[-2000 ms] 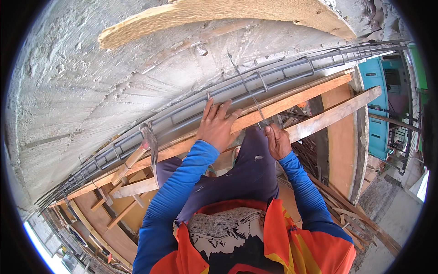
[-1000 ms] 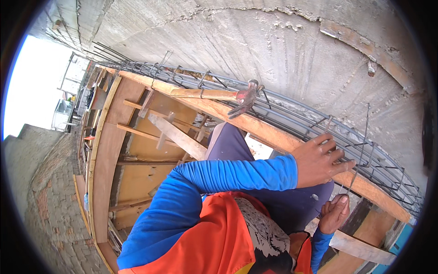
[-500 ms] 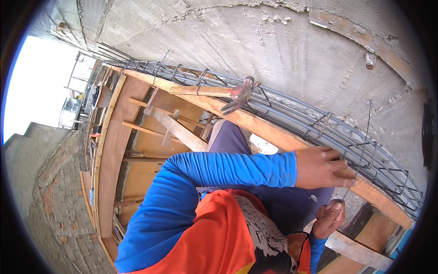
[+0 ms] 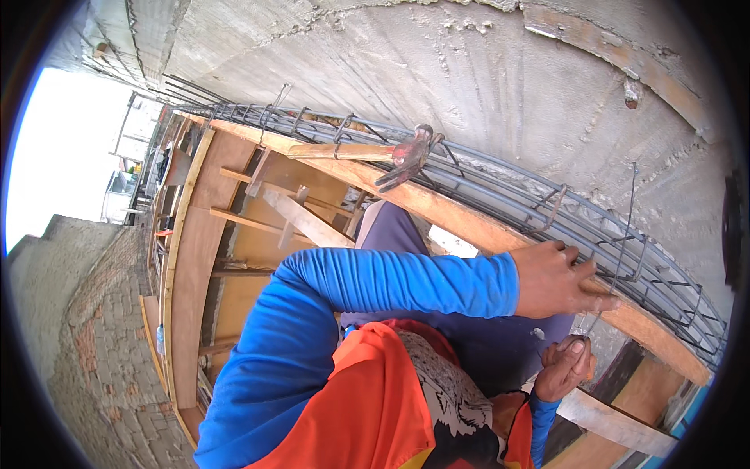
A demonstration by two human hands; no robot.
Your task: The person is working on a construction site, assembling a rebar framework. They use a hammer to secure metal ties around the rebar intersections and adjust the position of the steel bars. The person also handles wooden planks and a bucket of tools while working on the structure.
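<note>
A thin tie wire (image 4: pixel 630 205) rises from near the wooden board (image 4: pixel 461 227) past the steel reinforcing bars (image 4: pixel 516 199). My right hand (image 4: pixel 564 366), below the board, is closed with thumb and fingers pinching the wire's lower end. My left hand (image 4: pixel 551 280) reaches across from the left, its back facing up. Its fingers curl over the board's edge, and the foremost fingertip lies on the wire; the thumb is hidden. A claw hammer (image 4: pixel 406 160) with a wooden handle rests on the board and bars, left of my hands.
A rough concrete wall (image 4: pixel 375 70) stands beyond the bar cage. Wooden formwork (image 4: pixel 201 219) with crosspieces lies to the left, near a brick wall (image 4: pixel 101 367). My knees are against the board's near side. A pale plank (image 4: pixel 617 426) lies at the lower right.
My left hand has shifted slightly right along the board, its foremost finger extending a little farther across the wire. My right hand has moved slightly and still pinches the wire.
</note>
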